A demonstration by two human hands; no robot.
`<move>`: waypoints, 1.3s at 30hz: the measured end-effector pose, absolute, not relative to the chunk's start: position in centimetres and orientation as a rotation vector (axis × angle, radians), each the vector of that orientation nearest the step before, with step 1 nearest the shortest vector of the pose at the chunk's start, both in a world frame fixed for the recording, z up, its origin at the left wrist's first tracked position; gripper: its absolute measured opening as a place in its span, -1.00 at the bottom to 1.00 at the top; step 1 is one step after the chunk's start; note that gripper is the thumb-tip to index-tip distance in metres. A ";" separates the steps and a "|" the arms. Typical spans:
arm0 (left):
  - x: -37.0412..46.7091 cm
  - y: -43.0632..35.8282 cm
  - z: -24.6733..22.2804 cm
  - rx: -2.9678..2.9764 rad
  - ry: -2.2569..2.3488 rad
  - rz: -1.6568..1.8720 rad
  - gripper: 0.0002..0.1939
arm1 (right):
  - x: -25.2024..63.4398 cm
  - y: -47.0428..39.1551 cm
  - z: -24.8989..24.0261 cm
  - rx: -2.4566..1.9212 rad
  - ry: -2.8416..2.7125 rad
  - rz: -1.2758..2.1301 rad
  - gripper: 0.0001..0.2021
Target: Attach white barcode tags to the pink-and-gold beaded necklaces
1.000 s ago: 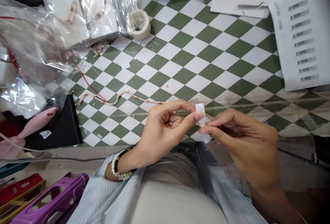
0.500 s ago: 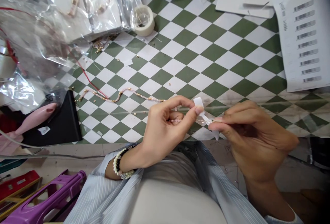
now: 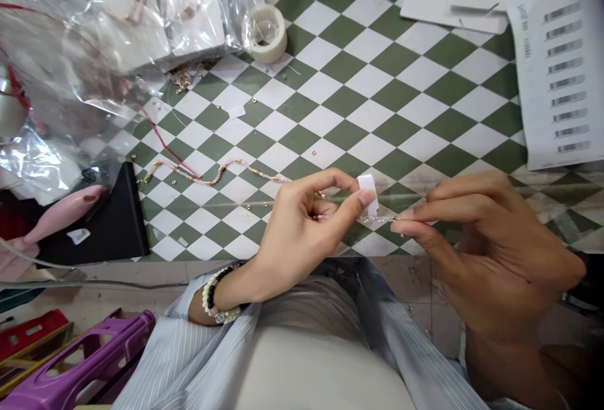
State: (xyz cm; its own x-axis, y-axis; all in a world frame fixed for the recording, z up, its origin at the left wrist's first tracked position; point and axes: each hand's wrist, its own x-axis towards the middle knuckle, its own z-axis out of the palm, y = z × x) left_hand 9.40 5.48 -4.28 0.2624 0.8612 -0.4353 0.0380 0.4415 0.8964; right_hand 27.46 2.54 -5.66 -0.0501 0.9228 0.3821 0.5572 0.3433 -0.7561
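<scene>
My left hand (image 3: 304, 234) is closed, with thumb and forefinger pinching a small white tag (image 3: 367, 187) that stands upright above the fingertips. A strand of pink and gold beads (image 3: 226, 168) lies in a wavy line on the table and runs up to this hand, where part of it is hidden behind the fingers. From the left fingertips a thin chain (image 3: 380, 219) stretches to the right. My right hand (image 3: 486, 240) pinches the chain's far end between thumb and forefinger. What fastening sits at that end is too small to make out.
Clear plastic bags (image 3: 108, 33) cover the back left, beside a roll of tape (image 3: 267, 34). Several loose gold beads dot the checkered table (image 3: 372, 114). A barcode sheet (image 3: 564, 83) lies at right. A pink-handled tool (image 3: 66, 215) rests on a black case (image 3: 117, 221).
My right hand has moved right, away from the left, and the chain now runs straighter between them. The white tag, earlier slanting across the chain, now stands upright in my left fingers.
</scene>
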 end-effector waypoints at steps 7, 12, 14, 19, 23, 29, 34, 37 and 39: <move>9.1 6.0 -3.8 0.926 1.151 0.631 -0.71 | 28.0 2.9 -5.5 -1.294 -1.739 0.582 -0.85; 8.9 6.2 -3.8 0.922 1.132 0.571 -0.69 | 28.5 2.9 -5.2 -1.311 -1.742 0.635 -0.83; 8.9 6.3 -3.8 0.930 1.120 0.553 -0.69 | 28.7 3.0 -5.2 -1.312 -1.746 0.628 -0.83; 8.7 6.5 -3.7 0.946 1.099 0.502 -0.71 | 28.9 3.1 -5.3 -1.327 -1.730 0.647 -0.84; 8.6 6.6 -3.7 0.939 1.078 0.494 -0.73 | 29.0 3.1 -5.5 -1.337 -1.718 0.661 -0.83; 8.6 6.5 -3.7 0.984 1.095 0.474 -0.72 | 29.3 3.0 -5.4 -1.318 -1.730 0.671 -0.82; 8.5 6.5 -3.8 1.050 1.080 0.448 -0.69 | 29.6 2.9 -5.2 -1.307 -1.772 0.705 -0.82; 8.5 6.6 -3.8 1.073 1.072 0.433 -0.68 | 29.7 2.8 -5.2 -1.296 -1.779 0.699 -0.81; 8.6 6.7 -3.8 1.080 1.067 0.433 -0.67 | 29.7 2.8 -5.2 -1.293 -1.785 0.705 -0.80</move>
State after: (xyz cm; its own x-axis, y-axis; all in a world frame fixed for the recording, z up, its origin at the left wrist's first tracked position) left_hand 8.56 6.68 -3.77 0.4640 0.7401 -0.4868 0.1921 0.4523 0.8709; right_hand 29.75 2.80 -5.21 -0.1532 0.9470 0.2823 0.4984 0.3208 -0.8054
